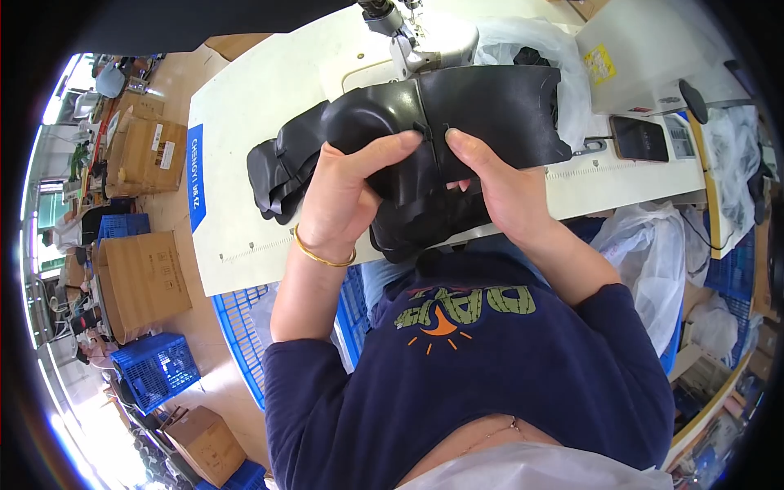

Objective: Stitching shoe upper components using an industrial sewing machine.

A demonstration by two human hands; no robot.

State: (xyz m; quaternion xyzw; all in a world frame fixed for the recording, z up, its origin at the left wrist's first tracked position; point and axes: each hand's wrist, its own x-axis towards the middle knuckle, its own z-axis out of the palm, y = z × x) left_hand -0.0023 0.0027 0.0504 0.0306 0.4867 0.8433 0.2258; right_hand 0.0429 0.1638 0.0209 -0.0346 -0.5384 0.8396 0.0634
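Observation:
Both hands grip a glossy black leather-like piece (498, 110) in front of a sewing machine (441, 37). A seam runs down its middle between a flat right panel and a rounded, moulded left part (371, 114). My left hand (351, 192) has its thumb pressed on the left part beside the seam, with its fingers curled beneath. On the right panel, close to the seam, lies the thumb of my right hand (510, 192), and its fingers go underneath. More black pieces (278, 175) trail in an overlapping string to the left, and others hang at the table's front edge.
The white table (245, 106) has a ruler strip along its front. A phone (639, 139) lies at the right, near a clear plastic bag (572, 49). Blue crates (241, 327) and a bag-lined bin (645, 261) flank my lap. Cardboard boxes (147, 278) stand on the floor at left.

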